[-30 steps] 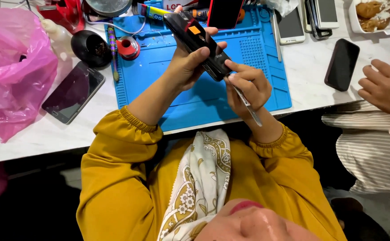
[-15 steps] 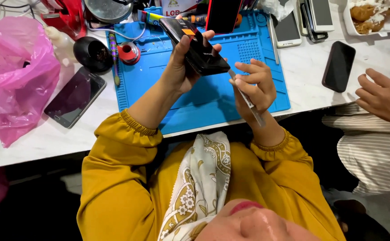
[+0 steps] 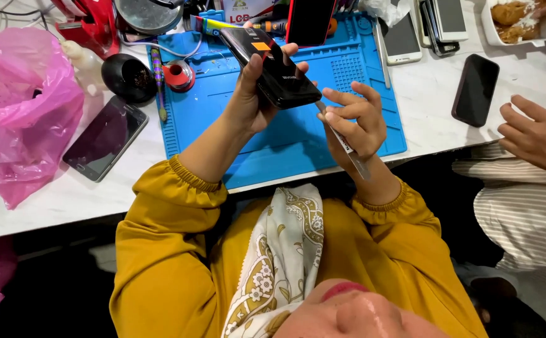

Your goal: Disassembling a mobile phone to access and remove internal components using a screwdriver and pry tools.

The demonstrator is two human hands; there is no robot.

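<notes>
My left hand (image 3: 252, 100) is shut on a black phone (image 3: 279, 76) with an orange sticker on its back, and holds it tilted above the blue work mat (image 3: 285, 147). My right hand (image 3: 359, 122) pinches a thin metal pry tool (image 3: 350, 152). The tool's upper tip sits at the phone's lower right edge, and its handle points down toward my wrist. Yellow sleeves cover both of my arms.
A pink plastic bag (image 3: 16, 112) lies at the left, beside a dark phone (image 3: 104, 139) on the white table. A black round pot (image 3: 128, 76) and a red phone (image 3: 309, 19) stand at the mat's back. Another person's hand (image 3: 535, 134) rests at the right, near a black phone (image 3: 475, 89).
My left hand has tilted the phone and kept it up over the mat. My right hand has stayed at its lower edge with the tool. The other person's hand shifted slightly.
</notes>
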